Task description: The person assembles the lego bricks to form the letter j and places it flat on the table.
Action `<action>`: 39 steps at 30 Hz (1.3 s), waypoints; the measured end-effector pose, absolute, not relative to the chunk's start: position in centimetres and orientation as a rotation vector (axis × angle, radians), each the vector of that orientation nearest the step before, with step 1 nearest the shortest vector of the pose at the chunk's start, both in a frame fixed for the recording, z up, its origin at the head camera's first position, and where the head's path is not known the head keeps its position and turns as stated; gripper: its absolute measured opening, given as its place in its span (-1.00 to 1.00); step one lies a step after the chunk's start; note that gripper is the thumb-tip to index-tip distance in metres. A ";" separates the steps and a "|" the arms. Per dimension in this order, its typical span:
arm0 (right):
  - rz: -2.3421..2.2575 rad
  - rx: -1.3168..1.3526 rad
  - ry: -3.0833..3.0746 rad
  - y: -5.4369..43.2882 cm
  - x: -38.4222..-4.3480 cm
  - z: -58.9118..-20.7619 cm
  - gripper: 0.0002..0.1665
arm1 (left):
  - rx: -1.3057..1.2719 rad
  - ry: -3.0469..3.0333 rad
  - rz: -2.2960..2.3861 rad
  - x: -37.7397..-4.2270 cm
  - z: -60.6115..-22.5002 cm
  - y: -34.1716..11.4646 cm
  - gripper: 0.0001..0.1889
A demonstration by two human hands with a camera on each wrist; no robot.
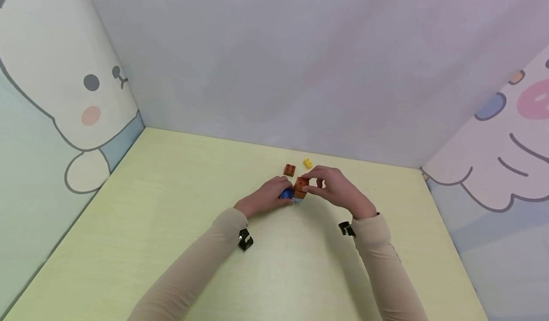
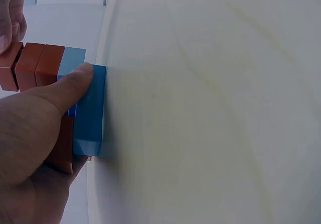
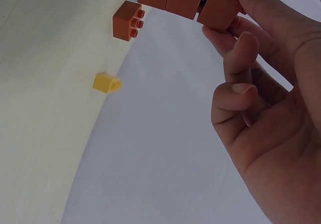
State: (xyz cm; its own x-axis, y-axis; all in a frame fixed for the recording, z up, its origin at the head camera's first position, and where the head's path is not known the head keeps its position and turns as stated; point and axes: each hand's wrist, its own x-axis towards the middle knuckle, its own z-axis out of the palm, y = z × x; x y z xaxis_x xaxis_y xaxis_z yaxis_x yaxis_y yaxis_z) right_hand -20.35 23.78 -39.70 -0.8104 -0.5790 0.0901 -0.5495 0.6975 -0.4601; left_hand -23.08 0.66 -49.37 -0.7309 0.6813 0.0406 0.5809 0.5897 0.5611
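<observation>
Left hand (image 1: pixel 272 194): gripping. Thumb lies along the side of a long blue rectangular plastic brick (image 2: pixel 90 118) at the level of the pale yellow-green counter (image 1: pixel 193 168); fingers pass round its far side. Head view shows blue studs inside this grip.

Right hand (image 1: pixel 336 187): pinching. Thumb and forefinger hold an orange-brown plastic brick (image 3: pixel 219 8) at the top of a column. Remaining fingers bent, clear of the bricks.

Column, bottom to top: the blue brick; a light-blue plastic brick (image 2: pixel 73 58); a lower orange-brown block (image 2: pixel 48 66); an upper orange-brown block (image 2: pixel 27 67), pressed flush to it; then the pinched brick, slightly tilted, with a narrow gap beneath it on one side.

A further brown brick face (image 2: pixel 62 146) shows beside the left thumb; largely covered by the hand, so cannot tell how it is attached.

Loose on the counter, beyond the column: an orange-brown four-studded plastic brick (image 1: pixel 289 170), studs up; and a small yellow plastic brick (image 1: pixel 308 163), farther back and to the right, near the plain greyish back wall (image 1: pixel 274 73). The two bricks stand apart.
</observation>
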 end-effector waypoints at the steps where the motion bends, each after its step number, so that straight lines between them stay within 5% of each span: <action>1: -0.739 -0.943 2.839 23.8 -20.3 -39.7 -0.66 | 1.056 2.637 0.833 -23.1 -49.4 0.7 -0.57; 39: -0.804 -0.799 2.768 23.8 -21.2 -39.6 -0.67 | 1.090 2.625 0.857 -23.1 -49.2 0.4 -0.56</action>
State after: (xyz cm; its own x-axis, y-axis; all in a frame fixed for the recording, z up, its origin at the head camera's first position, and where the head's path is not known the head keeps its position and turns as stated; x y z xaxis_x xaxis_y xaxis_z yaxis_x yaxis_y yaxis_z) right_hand -21.20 23.76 -39.65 -0.8467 -0.5320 0.0043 -0.4516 0.7143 -0.5346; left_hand -23.09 0.39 -49.21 -0.7174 0.6942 0.0582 0.5949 0.5669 0.5699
